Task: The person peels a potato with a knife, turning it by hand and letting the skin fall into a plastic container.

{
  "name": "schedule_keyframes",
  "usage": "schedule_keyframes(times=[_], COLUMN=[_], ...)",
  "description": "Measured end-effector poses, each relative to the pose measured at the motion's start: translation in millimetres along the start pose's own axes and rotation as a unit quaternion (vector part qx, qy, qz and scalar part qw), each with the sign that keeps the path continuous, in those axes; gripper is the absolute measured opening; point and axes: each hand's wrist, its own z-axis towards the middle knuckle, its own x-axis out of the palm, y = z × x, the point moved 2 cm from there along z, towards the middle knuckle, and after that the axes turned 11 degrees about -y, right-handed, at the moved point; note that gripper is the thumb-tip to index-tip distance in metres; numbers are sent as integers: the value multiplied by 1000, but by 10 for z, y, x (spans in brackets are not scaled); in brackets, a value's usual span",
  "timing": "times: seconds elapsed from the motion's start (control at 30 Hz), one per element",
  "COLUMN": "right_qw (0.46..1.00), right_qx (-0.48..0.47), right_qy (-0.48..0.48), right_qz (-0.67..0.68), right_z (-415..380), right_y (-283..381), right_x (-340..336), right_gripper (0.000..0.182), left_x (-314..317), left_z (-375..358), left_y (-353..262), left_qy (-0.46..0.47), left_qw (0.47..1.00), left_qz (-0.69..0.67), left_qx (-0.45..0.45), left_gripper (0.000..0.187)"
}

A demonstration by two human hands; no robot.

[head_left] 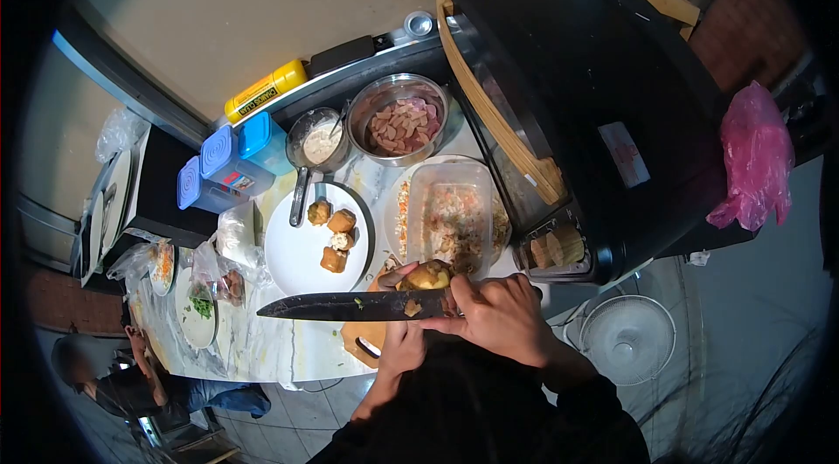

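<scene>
My right hand point(502, 311) grips a large knife point(328, 306), its dark blade pointing left and lying crosswise in front of me. Small scraps cling to the blade. Behind it, my left hand point(404, 349) has its fingers closed round a yellow-brown potato point(426, 275) with patchy skin; the blade hides part of this hand. Under the hands lies a wooden cutting board point(357, 343), mostly covered. Just beyond the potato is a clear plastic container point(450, 189) with a chopped orange-and-white mixture in it. To the left, a white plate point(288, 267) bears several brown stuffed pieces point(342, 220).
A steel pot point(398, 88) of sliced pieces and a pan point(320, 139) of white batter stand at the back. A large black appliance point(603, 106) fills the right. Blue-lidded containers point(229, 158) are at left. A person point(131, 385) is at lower left.
</scene>
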Motion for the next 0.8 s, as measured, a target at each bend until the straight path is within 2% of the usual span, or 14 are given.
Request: schedule_keyframes(times=[0.1, 0.17, 0.37, 0.4, 0.47, 0.7, 0.8], right_qw=[1000, 1000, 999, 1000, 1000, 1000, 1000], right_qx=[3, 4, 9, 9, 9, 2, 2], right_qy=[1, 3, 4, 5, 6, -8, -11], right_qz=[5, 8, 33, 29, 26, 27, 16], right_z=[8, 12, 3, 0, 7, 7, 2], right_y=[3, -2, -3, -5, -7, -9, -18], right_x=[-17, -21, 2, 0, -1, 35, 11], right_gripper=[63, 63, 61, 60, 60, 60, 61], left_x=[-5, -27, 19, 13, 5, -14, -26], left_z=[31, 69, 5, 18, 55, 41, 58], left_y=[-40, -110, -24, -37, -102, -90, -121], left_qy=[-10, 15, -14, -14, 8, -3, -7], left_qw=[1000, 996, 999, 999, 997, 998, 1000], left_qz=[-8, 68, -43, -43, 56, 36, 24], left_qx=[6, 52, -20, -20, 50, 43, 8], left_gripper=[37, 39, 41, 41, 42, 39, 39])
